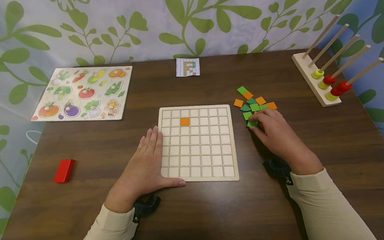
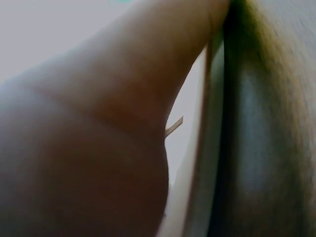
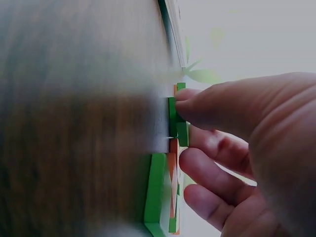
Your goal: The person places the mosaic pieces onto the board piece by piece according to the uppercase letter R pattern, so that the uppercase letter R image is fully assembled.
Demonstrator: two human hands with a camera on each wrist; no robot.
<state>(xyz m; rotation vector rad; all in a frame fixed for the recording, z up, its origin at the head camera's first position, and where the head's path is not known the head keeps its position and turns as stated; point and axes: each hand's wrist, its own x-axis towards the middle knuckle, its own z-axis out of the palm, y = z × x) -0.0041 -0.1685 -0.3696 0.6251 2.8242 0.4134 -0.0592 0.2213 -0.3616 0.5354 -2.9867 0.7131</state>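
Observation:
A pale wooden grid board [image 1: 233, 143] lies flat, with one orange square tile [image 1: 185, 121] in its second row. My left hand [image 1: 142, 166] rests at the board's lower left corner, fingers straight along the left edge and thumb along the near edge. Right of the board is a loose pile of green and orange tiles, such as an orange tile [image 1: 238, 103] and a dark green rounded piece [image 1: 245, 107]. Over the pile's near side, my right hand [image 1: 275, 133] pinches a green tile [image 3: 183, 133] between thumb and fingertips.
At the back stands a small pattern card [image 1: 187, 67] with a green and orange figure. A vegetable peg puzzle [image 1: 104, 99] lies back left, a red block [image 1: 64, 170] front left. A peg stand [image 1: 317, 82] with red and yellow beads stands at the right.

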